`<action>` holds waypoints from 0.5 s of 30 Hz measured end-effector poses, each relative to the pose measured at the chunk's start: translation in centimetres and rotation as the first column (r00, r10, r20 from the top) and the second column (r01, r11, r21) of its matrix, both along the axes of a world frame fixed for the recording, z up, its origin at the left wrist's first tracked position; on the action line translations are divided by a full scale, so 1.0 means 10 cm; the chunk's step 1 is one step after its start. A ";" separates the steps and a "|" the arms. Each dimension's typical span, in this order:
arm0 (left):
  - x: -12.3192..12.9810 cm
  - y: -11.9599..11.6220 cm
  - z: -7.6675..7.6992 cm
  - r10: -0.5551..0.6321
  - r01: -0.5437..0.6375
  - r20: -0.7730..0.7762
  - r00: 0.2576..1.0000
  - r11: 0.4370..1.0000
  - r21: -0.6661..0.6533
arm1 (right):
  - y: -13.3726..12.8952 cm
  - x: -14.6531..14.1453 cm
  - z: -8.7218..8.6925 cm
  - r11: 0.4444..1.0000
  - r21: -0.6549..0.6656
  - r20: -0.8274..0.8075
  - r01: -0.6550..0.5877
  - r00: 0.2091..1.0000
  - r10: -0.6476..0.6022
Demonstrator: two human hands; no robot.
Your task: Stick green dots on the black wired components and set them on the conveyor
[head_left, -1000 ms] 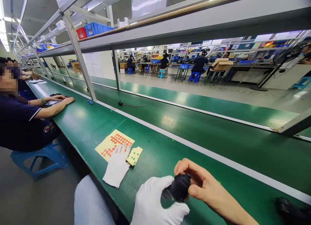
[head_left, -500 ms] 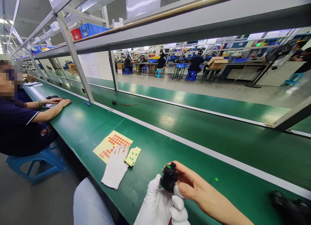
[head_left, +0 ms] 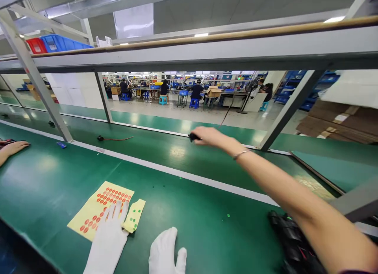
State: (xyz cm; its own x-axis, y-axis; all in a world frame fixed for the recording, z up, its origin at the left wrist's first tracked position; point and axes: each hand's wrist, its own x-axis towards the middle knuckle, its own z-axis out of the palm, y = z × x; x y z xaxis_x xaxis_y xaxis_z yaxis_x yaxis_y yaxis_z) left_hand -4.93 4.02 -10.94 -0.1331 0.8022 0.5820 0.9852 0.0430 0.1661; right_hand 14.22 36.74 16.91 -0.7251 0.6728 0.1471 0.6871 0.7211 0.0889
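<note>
My bare right hand [head_left: 210,136] stretches far forward over the recessed green belt, closed around a small black plastic part [head_left: 193,137]. My fingers cover most of that part. Low in the middle of the head view is my left hand [head_left: 165,250] in a white glove, its thumb apart from the fingers and nothing in it. Left of it, an empty white glove [head_left: 108,236] lies across a yellow sheet of red oval stickers [head_left: 85,215]. A smaller yellow piece with green dots [head_left: 134,215] rests against the glove's fingertips.
Several black parts [head_left: 292,238] are heaped at the right, under my forearm. A black part with a red wire [head_left: 100,138] lies on the belt. Metal posts [head_left: 291,108] carry a shelf overhead. Another person's hand [head_left: 14,148] rests at the left edge.
My right hand has moved from beside my left hand out over the belt, carrying the black part. The left hand has let go and dropped lower. The view has swung right.
</note>
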 end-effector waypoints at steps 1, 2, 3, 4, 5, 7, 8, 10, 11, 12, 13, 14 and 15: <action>-0.29 0.02 0.02 0.039 -0.039 -0.021 0.999 0.999 0.013 | 0.07 -0.11 -0.14 0.998 -0.059 0.096 -0.010 0.995 0.016; -0.57 0.04 0.04 0.070 -0.069 -0.033 0.997 0.997 0.025 | 0.12 -0.21 -0.30 0.994 -0.111 0.172 -0.016 0.984 0.036; -0.81 0.05 0.04 0.098 -0.097 -0.050 0.994 0.995 0.018 | 0.14 -0.30 -0.46 0.987 -0.156 0.229 -0.020 0.972 0.056; -1.02 0.05 0.03 0.119 -0.122 -0.121 0.985 0.992 -0.015 | 0.15 -0.37 -0.62 0.980 -0.197 0.269 -0.026 0.960 0.079; -1.17 0.05 0.00 0.127 -0.137 -0.183 0.975 0.990 -0.042 | 0.16 -0.42 -0.75 0.973 -0.230 0.293 -0.033 0.951 0.101; -1.30 0.04 -0.06 0.123 -0.151 -0.266 0.956 0.985 -0.087 | 0.15 -0.48 -0.93 0.959 -0.279 0.299 -0.051 0.944 0.138; -1.28 0.04 -0.09 0.125 -0.153 -0.260 0.958 0.984 -0.092 | 0.15 -0.48 -0.97 0.955 -0.291 0.285 -0.061 0.947 0.147; -1.07 0.06 -0.12 0.162 -0.171 -0.142 0.977 0.983 -0.059 | 0.13 -0.42 -0.93 0.955 -0.286 0.229 -0.077 0.962 0.146; -0.89 0.07 -0.13 0.171 -0.172 -0.036 0.985 0.984 -0.036 | 0.12 -0.34 -0.87 0.959 -0.272 0.193 -0.080 0.972 0.136; -0.66 0.08 -0.13 0.179 -0.178 0.074 0.981 0.984 -0.009 | 0.10 -0.22 -0.78 0.964 -0.253 0.155 -0.078 0.981 0.120; -0.41 0.08 -0.13 0.139 -0.143 0.199 0.970 0.990 0.006 | 0.06 -0.07 -0.69 0.970 -0.234 0.122 -0.071 0.987 0.102; -0.14 0.07 -0.13 0.048 -0.048 0.279 0.959 0.999 -0.006 | -0.01 0.13 -0.58 0.974 -0.218 0.098 -0.058 0.992 0.081; 0.11 0.06 -0.12 -0.030 0.039 0.286 0.958 0.999 -0.028 | -0.11 0.36 -0.49 0.977 -0.208 0.086 -0.039 0.995 0.059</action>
